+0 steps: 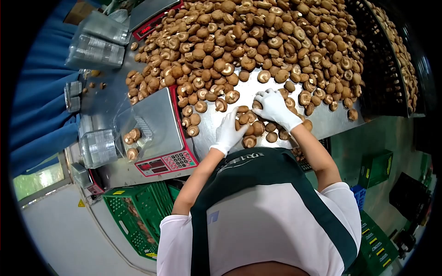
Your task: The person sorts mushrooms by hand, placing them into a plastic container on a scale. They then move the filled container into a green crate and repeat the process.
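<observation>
Both my hands wear white gloves and work among brown shiitake mushrooms on the metal table (209, 120). My left hand (229, 132) lies at the left of a small group of mushrooms (258, 127), fingers stretched and thumb apart, touching the nearest ones. At the upper right of that group, my right hand (277, 108) has its fingers curled over a mushroom (257, 105), which is partly hidden. Beyond the hands rises a large heap of shiitake mushrooms (258, 41).
Left of my hands stands a digital scale (159, 115) bearing a clear plastic tray (144, 131) with several mushrooms. Stacked clear trays (98, 46) and a second scale (146, 14) are farther back. A black crate (382, 60) holds mushrooms at right; green crates (138, 216) stand below.
</observation>
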`<state>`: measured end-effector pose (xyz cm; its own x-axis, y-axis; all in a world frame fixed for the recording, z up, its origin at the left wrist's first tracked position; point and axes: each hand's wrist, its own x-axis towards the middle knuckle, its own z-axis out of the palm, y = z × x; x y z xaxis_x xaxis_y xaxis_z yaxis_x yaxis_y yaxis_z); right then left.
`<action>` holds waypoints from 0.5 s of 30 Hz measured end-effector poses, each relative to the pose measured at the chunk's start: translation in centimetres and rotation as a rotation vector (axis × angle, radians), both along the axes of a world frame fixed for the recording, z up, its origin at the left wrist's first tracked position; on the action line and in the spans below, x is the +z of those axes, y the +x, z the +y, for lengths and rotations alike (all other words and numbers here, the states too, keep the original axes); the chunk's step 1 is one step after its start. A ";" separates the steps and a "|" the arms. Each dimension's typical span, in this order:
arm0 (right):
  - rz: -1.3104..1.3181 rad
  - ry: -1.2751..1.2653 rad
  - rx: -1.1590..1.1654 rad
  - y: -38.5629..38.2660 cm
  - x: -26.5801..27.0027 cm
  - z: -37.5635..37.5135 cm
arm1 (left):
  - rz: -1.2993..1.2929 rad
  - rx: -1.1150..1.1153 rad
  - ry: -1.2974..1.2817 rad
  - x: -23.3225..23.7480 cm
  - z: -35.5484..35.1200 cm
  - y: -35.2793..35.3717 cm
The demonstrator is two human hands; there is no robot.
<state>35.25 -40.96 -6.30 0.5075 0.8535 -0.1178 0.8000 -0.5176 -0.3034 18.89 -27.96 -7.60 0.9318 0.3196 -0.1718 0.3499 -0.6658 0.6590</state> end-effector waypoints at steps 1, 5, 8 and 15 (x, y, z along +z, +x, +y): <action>0.026 0.001 -0.030 -0.2 0.1 -1.0 | -0.051 -0.087 -0.031 0.1 -0.1 -0.5; 0.529 0.046 -0.156 0.3 2.9 -4.6 | -0.091 -0.252 -0.162 0.6 -0.1 -2.3; 0.440 0.312 -0.237 0.7 3.4 -6.4 | 0.125 -0.220 0.086 3.4 0.5 -2.8; 0.077 0.145 -0.098 2.0 -1.0 -3.2 | 0.142 -0.270 0.131 1.4 0.0 -1.3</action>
